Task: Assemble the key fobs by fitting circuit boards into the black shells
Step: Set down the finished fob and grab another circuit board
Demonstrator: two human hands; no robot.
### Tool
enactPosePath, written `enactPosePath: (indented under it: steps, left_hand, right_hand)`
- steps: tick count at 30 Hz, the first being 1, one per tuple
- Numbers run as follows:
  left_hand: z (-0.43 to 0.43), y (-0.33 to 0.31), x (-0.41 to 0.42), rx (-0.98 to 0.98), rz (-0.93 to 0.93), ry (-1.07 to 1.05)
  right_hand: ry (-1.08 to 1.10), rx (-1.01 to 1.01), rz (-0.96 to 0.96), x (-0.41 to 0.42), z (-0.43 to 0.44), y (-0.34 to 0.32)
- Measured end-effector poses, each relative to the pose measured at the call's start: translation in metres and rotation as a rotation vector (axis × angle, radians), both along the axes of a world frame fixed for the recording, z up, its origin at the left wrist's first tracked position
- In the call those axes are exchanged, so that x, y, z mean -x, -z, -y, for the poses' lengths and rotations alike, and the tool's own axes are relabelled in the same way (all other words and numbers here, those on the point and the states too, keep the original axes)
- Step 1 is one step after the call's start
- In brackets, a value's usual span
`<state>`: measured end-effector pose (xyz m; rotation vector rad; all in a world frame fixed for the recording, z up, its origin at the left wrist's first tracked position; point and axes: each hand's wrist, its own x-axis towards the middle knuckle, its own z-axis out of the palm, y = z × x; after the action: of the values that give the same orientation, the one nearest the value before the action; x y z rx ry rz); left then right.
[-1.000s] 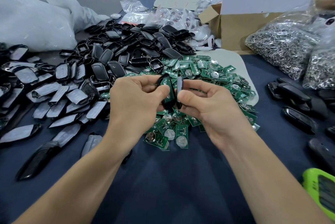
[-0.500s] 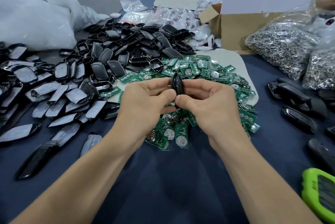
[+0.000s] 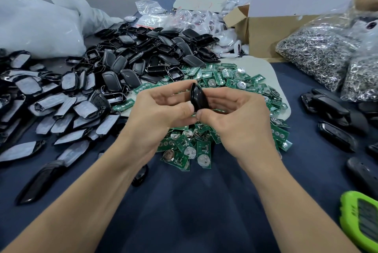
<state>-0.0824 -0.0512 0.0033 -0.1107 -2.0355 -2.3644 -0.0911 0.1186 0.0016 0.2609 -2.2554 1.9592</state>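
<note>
Both hands hold one closed black key fob [image 3: 198, 98] upright above the table's middle. My left hand [image 3: 161, 117] pinches its left side with thumb and fingers; my right hand [image 3: 237, 119] grips its right side, thumb at the lower edge. Under and behind the hands lies a heap of green circuit boards [image 3: 235, 80] with coin cells. A pile of empty black shells [image 3: 143, 56] sits behind on the left. Shell halves with grey film [image 3: 67, 109] spread over the left side.
Finished black fobs [image 3: 331, 109] lie at the right. Bags of metal rings [image 3: 319, 54] and a cardboard box [image 3: 272, 25] stand at the back right. A big white plastic bag [image 3: 38, 27] fills the back left. A green device [image 3: 362, 226] sits at the lower right edge.
A second ago the two shell halves were apart with the green board showing in the left one. They have come together into one closed fob, now tilted slightly.
</note>
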Motion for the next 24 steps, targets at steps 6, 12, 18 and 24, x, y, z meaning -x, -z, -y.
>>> enactPosePath:
  steps: [6,12,18,24]
  left_hand:
    - [-0.0038,-0.001,-0.0007,0.045,-0.055,-0.014]
    - [-0.0025,-0.0058,-0.0012,0.031,-0.086,-0.025]
    - [-0.0031,-0.006,-0.0031,0.033,-0.12,-0.035]
    - [-0.0023,-0.007,-0.0053,0.065,-0.165,-0.058]
  right_hand:
    - [0.016,-0.017,-0.006,0.0007,-0.0026,0.0006]
    - [-0.003,0.022,-0.008,0.0009,-0.0036,0.0016]
    - [-0.017,0.038,-0.02,0.0003,-0.0049,0.002]
    - [-0.008,-0.008,-0.033,-0.001,-0.0049,0.0019]
